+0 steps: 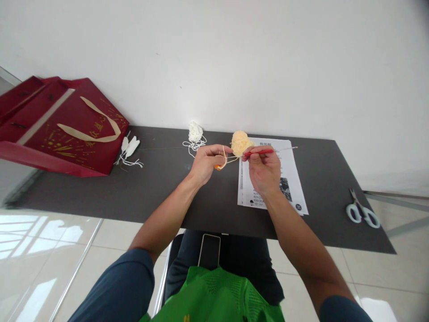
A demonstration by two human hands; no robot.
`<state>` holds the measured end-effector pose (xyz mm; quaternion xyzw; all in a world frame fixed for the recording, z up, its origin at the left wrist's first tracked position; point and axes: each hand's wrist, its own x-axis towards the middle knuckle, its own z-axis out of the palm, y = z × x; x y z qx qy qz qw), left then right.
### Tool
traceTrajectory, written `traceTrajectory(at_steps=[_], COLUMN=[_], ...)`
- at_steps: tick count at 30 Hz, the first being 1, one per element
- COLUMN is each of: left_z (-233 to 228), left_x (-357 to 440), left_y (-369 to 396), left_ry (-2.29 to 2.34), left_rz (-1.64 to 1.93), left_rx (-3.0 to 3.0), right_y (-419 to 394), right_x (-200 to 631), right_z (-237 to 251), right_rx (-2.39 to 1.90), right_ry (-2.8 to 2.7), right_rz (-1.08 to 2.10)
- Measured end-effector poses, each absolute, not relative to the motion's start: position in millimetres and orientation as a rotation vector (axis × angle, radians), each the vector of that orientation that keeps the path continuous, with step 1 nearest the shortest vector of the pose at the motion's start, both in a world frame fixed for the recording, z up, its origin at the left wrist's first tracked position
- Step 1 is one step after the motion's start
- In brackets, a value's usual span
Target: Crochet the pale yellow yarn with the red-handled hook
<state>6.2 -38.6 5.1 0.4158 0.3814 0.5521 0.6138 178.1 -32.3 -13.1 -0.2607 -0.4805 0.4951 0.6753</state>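
The green top (pixel 217 297) has lots of tiny holes and a bit of yellow. The short sleeves (pixel 117 284) are dark blue. The pants (pixel 250 257) are dark. Both hands (pixel 203 164) are bare.

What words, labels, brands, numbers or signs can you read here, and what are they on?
"R29" and "R30": apparent line beginnings, low on the printed sheet; blurred, so uncertain.
Heading and remaining print, same sheet: too small and blurred to read.
Round black mark, sheet's lower corner: its symbol is unclear.
Gold characters, red bag: too unclear to read.
Yellow marks, green top: cut off, unreadable.
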Motion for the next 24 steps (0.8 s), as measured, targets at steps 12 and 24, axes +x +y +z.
traceTrajectory(at_steps=[12,24], left_z=[4,-4], left_x=[1,16], left_y=[-35,-39], left_ry=[0.727,0.943], left_rz=[1.177,1.383], left_rx=[0.814,1.074], right_y=[-34,-43], right_x=[178,162], right_z=[-8,-21], right_rx=[-0.568,-0.633], right_ry=[-0.875,-0.659], right_rz=[1.399,1.524])
